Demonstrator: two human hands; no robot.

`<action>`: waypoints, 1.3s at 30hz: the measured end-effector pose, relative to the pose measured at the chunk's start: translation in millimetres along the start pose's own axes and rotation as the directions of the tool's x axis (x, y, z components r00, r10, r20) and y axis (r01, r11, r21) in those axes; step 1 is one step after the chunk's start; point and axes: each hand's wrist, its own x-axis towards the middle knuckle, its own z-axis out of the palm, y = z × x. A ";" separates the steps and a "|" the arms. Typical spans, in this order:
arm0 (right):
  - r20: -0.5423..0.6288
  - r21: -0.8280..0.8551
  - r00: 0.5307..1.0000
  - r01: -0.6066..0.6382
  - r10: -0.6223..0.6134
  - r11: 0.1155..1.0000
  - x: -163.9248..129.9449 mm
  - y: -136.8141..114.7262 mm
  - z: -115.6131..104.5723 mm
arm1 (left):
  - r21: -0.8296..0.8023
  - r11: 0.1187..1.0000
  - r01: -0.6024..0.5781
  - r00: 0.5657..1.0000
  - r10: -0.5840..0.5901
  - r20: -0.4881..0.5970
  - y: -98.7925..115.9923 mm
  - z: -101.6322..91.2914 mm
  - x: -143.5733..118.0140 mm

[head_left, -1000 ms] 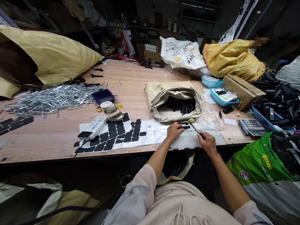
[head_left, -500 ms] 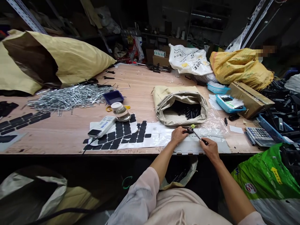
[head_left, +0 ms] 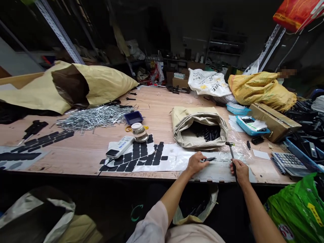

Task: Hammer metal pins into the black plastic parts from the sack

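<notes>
Fingers of the left hand (head_left: 196,162) pinch a small black part (head_left: 209,159) and press it flat on the pale mat (head_left: 217,170) at the near edge of the table (head_left: 76,153). The part's long axis runs roughly left to right, its free end pointing toward the right hand. Fingers of the right hand (head_left: 239,170) are wrapped tight round the handle of a small hammer (head_left: 231,152); the handle runs up and away from the hand, and the head sits raised above the mat, up and to the right of the part's free end, not touching it.

The left hand is on the part; the right hand is near it but apart. Between hammer head and part: only bare mat and crinkled clear plastic (head_left: 235,150). Nothing else stands in that gap.

Behind the hands, an open tan sack (head_left: 199,119) holds more black parts. To the left of the left hand, a white sheet with black square pads (head_left: 141,155), a white handheld device (head_left: 120,147) and a small glass jar (head_left: 139,132) lying on it. Further left, a pile of metal pins (head_left: 96,116) and a blue tray (head_left: 133,117). To the right, a calculator (head_left: 285,161), well apart from the hammer.
</notes>
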 end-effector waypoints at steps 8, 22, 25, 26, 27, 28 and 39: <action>0.047 -0.021 0.999 -0.005 0.006 1.000 4.1 10.6 -0.1 | 0.177 0.955 -0.237 0.970 0.221 0.106 2.8 -2.4 -137.2; 0.036 -0.086 0.999 0.002 0.001 0.996 -0.1 6.7 4.4 | 0.114 0.967 0.226 0.928 -0.179 -0.326 11.8 -33.6 105.5; 0.036 -0.081 0.999 -0.008 0.011 0.997 0.2 6.5 5.3 | 0.247 0.885 0.395 0.903 -0.325 -0.280 -5.8 -24.9 149.5; 0.037 -0.082 0.999 -0.010 0.013 0.997 0.3 6.3 5.5 | 0.290 0.858 0.425 0.898 -0.359 -0.253 -11.4 -19.7 156.6; 0.038 -0.084 0.999 -0.009 0.012 0.996 0.3 6.1 5.6 | 0.326 0.833 0.446 0.893 -0.389 -0.228 -16.5 -14.5 160.8; 0.039 -0.087 0.999 -0.007 0.010 0.996 0.3 5.9 5.7 | 0.354 0.812 0.463 0.886 -0.414 -0.211 -21.0 -9.8 163.1; 0.028 -0.107 1.000 0.013 -0.010 0.994 2.6 6.4 2.8 | 0.228 0.964 0.136 0.958 -0.070 -0.279 -9.2 -17.4 96.1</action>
